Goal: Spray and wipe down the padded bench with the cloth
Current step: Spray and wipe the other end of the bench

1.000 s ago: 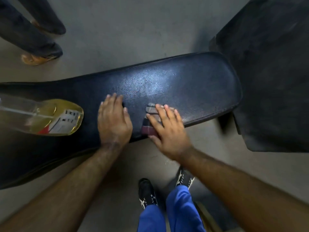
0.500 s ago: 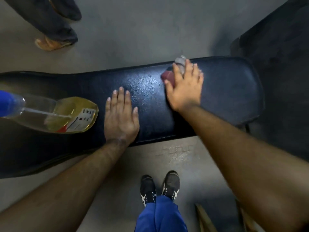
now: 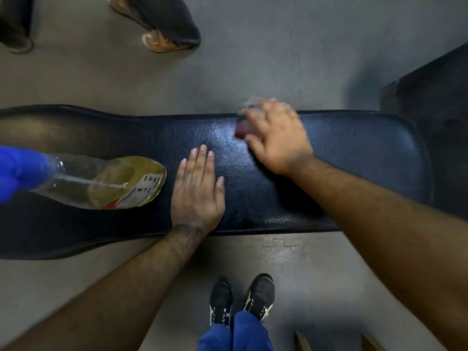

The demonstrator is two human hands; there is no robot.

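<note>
The dark blue padded bench (image 3: 354, 158) runs left to right across the middle. My left hand (image 3: 197, 191) lies flat on it with fingers together, palm down, holding nothing. My right hand (image 3: 276, 138) presses a small checked cloth (image 3: 241, 129) against the bench near its far edge; the hand and cloth are blurred by motion and the cloth is mostly hidden under the fingers. A clear spray bottle (image 3: 101, 183) of yellow liquid with a blue head (image 3: 17, 171) lies on its side on the bench, just left of my left hand.
Another person's feet (image 3: 164, 34) in dark trousers stand on the grey floor beyond the bench. A dark block of equipment (image 3: 435, 102) sits at the right end. My own black shoes (image 3: 240, 300) are on the floor below the bench.
My right hand swept the cloth from the near edge of the bench up to its far edge, then slightly left. My left hand stayed flat in place. The bottle has not moved on the bench.
</note>
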